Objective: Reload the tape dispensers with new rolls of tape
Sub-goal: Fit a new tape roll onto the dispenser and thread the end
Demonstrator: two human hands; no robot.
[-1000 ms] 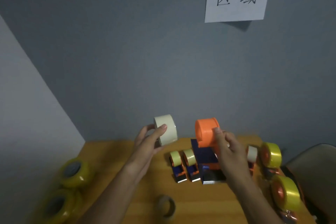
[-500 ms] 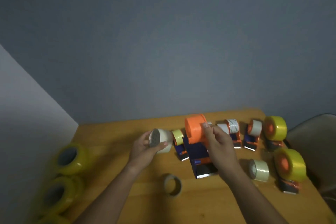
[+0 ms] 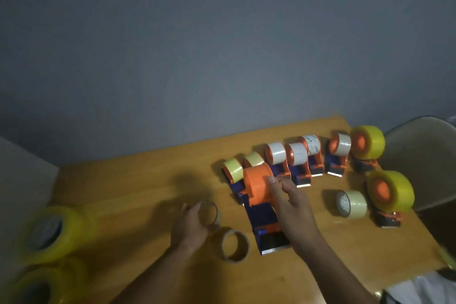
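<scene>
The desk (image 3: pixel 138 195) carries everything, and most of it sits toward the far right corner: a row of loaded dispensers (image 3: pixel 299 163) along the far edge, two big yellow rolls (image 3: pixel 389 191) on dispensers by the right edge, and a loose clear roll (image 3: pixel 351 204) lying on its side between them and the middle. Off the left edge, more yellow rolls (image 3: pixel 49 232) are stacked, blurred and partly cut off by the frame. Near the middle stands the empty dispenser (image 3: pixel 262 207), its long axis running from the orange hub (image 3: pixel 257 186) at the far end to the toothed blade at the near end. The right hand (image 3: pixel 292 205) rests on the hub's right side, fingers (image 3: pixel 274 180) curled round its rim and steadying it. The left hand (image 3: pixel 190 223) is just left of the dispenser, low over the desk, its fingers bent round a pale ring (image 3: pixel 209 212); motion blur makes it hard to say whether that is a new roll or a spent core, or how firmly it is held. A bare cardboard core (image 3: pixel 234 244) lies on the desk just beside that hand, toward the near edge. The coming move, as I judge it, turns on this: the hub's open face points left, toward the left hand, so a roll must travel rightward with its hole lined up on the hub's axis. The left hand is the nearer one for that. The hub's face itself is turned away and cannot be seen.
</scene>
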